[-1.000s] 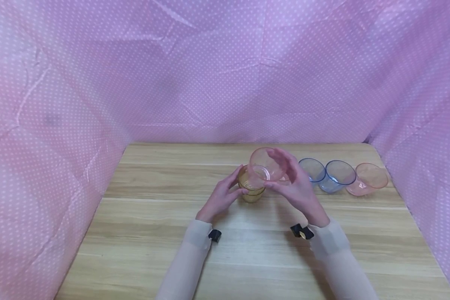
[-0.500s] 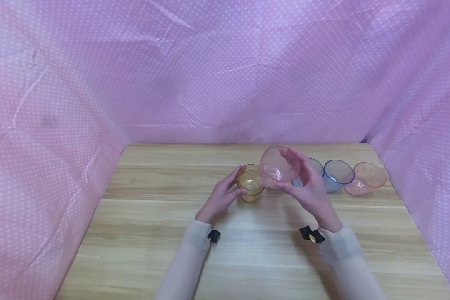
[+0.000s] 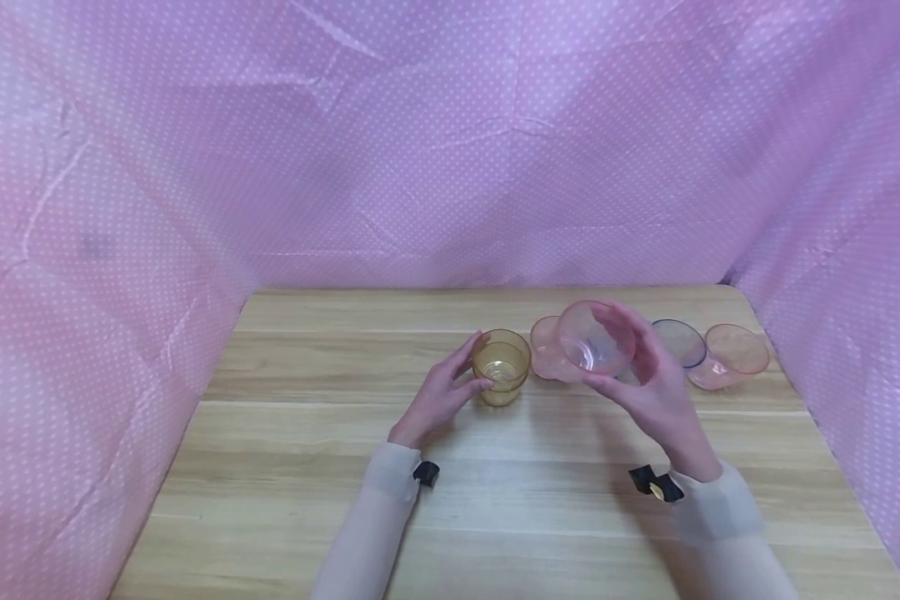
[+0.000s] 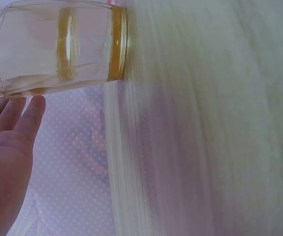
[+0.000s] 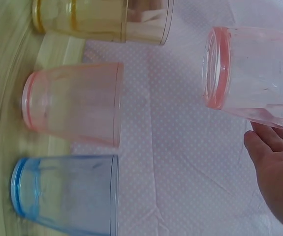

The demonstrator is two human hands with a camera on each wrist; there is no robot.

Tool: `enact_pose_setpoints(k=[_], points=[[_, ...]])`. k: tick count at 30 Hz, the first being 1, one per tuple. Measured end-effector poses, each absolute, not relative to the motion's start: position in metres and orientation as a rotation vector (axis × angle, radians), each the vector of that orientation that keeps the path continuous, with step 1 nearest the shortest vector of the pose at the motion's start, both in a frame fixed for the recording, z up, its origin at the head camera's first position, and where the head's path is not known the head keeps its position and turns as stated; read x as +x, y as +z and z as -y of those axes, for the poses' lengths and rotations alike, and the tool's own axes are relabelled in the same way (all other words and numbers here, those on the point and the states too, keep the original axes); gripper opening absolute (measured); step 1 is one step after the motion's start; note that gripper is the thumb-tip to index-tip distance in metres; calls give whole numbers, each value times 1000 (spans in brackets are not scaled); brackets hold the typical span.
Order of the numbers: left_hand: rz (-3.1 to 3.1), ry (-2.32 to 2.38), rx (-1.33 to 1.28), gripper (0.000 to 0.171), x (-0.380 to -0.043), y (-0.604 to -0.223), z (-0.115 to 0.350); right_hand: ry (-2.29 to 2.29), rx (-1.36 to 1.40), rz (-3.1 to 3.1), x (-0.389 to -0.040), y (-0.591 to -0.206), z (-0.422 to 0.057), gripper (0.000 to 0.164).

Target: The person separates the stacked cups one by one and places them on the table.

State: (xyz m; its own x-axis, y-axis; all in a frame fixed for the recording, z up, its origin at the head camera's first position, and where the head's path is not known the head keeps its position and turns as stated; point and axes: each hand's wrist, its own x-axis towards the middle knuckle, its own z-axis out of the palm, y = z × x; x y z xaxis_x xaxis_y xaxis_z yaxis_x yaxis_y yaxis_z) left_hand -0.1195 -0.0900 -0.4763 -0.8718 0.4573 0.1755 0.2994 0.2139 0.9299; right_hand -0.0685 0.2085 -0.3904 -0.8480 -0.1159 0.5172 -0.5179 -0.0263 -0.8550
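Note:
Two clear yellow cups (image 3: 501,371), nested one in the other, stand upright on the table. My left hand (image 3: 444,392) grips their left side between thumb and fingers. Raised off the table, a clear pink cup (image 3: 594,333) is held by my right hand (image 3: 658,400), its mouth tilted toward the head camera. In the right wrist view this pink cup (image 5: 259,73) hangs higher than the standing cups. Just right of the yellow cups stands another pink cup (image 3: 546,354). A blue cup (image 5: 67,194) beside it is mostly hidden in the head view by the held cup and hand.
Farther right along the row stand a second blue cup (image 3: 681,342), partly covered by my right hand, and a pink cup (image 3: 735,354) near the right edge of the wooden table (image 3: 307,467). Pink dotted cloth (image 3: 390,167) surrounds the table at the back and sides.
My right hand has moved right with the pink cup, from over the yellow cups to in front of the first blue cup. The left hand stays on the yellow cups.

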Motion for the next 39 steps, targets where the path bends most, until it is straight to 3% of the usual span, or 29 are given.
enact_pose_setpoints(k=[21,39], points=[[-2303,1767,737,78,-121,-477,89,2022,658,1749,-54,-399,-258,84],[-2312,1745,716,79,-120,-476,90,2063,459,1727,-39,-400,-294,83]])
